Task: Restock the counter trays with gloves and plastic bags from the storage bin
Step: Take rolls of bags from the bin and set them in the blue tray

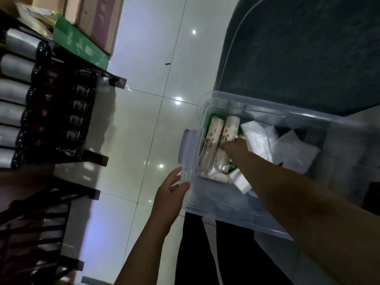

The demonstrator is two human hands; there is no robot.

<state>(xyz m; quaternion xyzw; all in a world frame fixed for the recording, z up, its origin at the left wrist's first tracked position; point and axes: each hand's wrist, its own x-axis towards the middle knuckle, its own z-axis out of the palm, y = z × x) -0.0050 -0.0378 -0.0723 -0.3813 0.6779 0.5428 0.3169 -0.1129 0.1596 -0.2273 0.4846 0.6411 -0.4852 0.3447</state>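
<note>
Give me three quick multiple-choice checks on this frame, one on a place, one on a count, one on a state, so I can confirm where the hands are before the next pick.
1. Where is the left hand?
A. On the near left corner rim of the clear storage bin
B. On the dark shelf rack
C. Inside the bin

2. How many printed rolls lie side by side at the bin's left end?
A. Two
B. Five
C. None

3. What state is the bin in?
A. Lid clipped shut
B. Open on top, with items inside
C. Tipped upside down

Answers: 1 A, its fingers lie on the corner rim. 2 A, two cream rolls show beside each other. 3 B, the right hand reaches down into it among rolls and white packets.
</note>
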